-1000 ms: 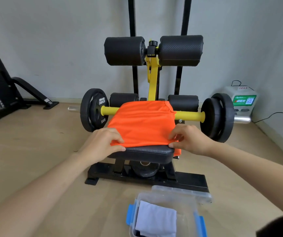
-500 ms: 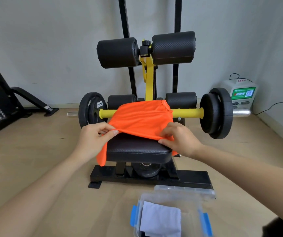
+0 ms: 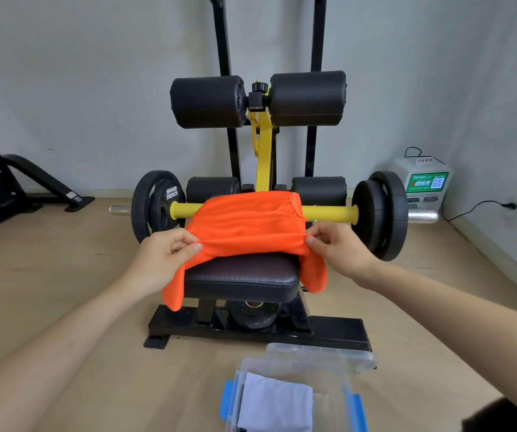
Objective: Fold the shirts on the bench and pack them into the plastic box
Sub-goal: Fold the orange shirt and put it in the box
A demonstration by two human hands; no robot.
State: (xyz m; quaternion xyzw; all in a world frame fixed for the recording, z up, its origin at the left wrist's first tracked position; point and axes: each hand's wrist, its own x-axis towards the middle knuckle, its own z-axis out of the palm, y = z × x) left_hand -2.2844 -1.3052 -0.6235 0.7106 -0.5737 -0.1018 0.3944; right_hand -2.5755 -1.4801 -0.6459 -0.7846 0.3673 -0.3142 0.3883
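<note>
Orange shirt [image 3: 244, 226] lies across the worktop [image 3: 241, 277], far end over the yellow bar [image 3: 329, 210] behind it, ends hanging off both sides. My left hand [image 3: 163, 257] and right hand [image 3: 338, 247] each pinch the near hem at a corner, raised off the pad, likely so the fold goes over square. Plastic box [image 3: 329, 381] sits open on the floor before the worktop, a pale folded shirt [image 3: 277, 403] inside.

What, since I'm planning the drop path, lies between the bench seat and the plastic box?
Head view: the bench's black base bar, bare wooden floor, then a clear lid.
</note>
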